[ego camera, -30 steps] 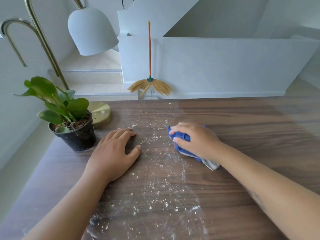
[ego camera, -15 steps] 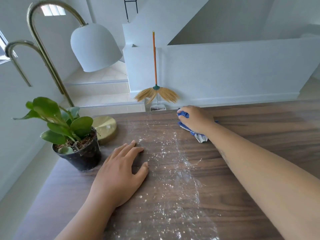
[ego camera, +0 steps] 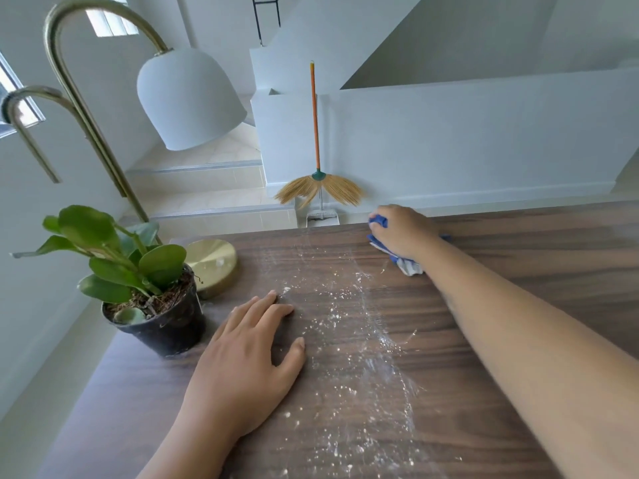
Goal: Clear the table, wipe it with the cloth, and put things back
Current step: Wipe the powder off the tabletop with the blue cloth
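A dark wooden table (ego camera: 518,271) is streaked with white powder (ego camera: 349,326) down its middle. My right hand (ego camera: 403,233) is stretched to the table's far edge and presses a blue and white cloth (ego camera: 406,266) flat on the wood; most of the cloth is hidden under the hand. My left hand (ego camera: 249,361) lies palm down on the table near the powder, fingers spread, holding nothing. A potted green plant (ego camera: 152,305) in a black pot stands at the left, just left of that hand.
Behind the plant sits the round brass base (ego camera: 214,264) of a lamp, whose white shade (ego camera: 186,98) hangs over the table's left corner. Beyond the far edge, a broom (ego camera: 316,160) and dustpan lean on a white wall beside steps.
My right hand has pushed the cloth away from me, from the table's middle to its far edge. The view has tilted up. My left hand has stayed put.
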{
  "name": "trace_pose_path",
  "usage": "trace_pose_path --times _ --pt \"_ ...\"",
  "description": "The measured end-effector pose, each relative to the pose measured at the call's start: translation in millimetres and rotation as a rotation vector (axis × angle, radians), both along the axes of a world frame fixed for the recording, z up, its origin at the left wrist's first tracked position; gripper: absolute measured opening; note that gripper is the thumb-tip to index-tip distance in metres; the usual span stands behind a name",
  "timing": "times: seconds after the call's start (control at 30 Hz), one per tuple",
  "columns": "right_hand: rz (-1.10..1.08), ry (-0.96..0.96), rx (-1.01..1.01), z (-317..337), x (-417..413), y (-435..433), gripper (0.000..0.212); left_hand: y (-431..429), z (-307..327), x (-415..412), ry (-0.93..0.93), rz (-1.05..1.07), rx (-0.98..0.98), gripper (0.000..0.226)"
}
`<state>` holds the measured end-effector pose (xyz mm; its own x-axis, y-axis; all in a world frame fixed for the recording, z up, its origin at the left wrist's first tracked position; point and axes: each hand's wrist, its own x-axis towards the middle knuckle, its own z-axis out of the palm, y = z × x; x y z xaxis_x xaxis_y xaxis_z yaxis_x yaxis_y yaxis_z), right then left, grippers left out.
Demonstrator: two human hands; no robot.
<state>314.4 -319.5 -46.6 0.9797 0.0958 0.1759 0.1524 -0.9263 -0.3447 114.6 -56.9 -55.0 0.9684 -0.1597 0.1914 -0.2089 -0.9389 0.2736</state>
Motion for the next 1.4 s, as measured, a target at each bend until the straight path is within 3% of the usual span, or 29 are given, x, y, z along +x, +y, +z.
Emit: trace_pose_path --times 0.1,0.3,0.5,0.63,1.0,1.13,1.4 --pt "0.117 0.015 0.108 0 -15 36 0.027 0 1 1 0.010 -0.003 0.006 0.058" --pt "0.352 0.036 0.078 1 -57 39 0.028 3 0 0 0.034 -0.007 -0.006 0.059" --pt "0.052 0.041 0.072 2 -50 -35 0.027 0 -1 0 0.007 0.006 0.005 0.060" --pt "-0.020 0.024 0.015 -2 -17 -24 0.029 0 -3 1 -0.005 0.010 0.027 0.058" --pt "0.334 0.041 0.020 3 -14 105 0.031 2 -2 2 -0.010 -0.017 0.012 0.051" --pt "0.425 0.060 0.084 4 -36 82 0.026 3 2 0 0.017 -0.027 0.001 0.054" --pt "0.400 0.119 0.147 11 -99 17 0.023 0 2 -2 0.032 0.003 -0.014 0.052"
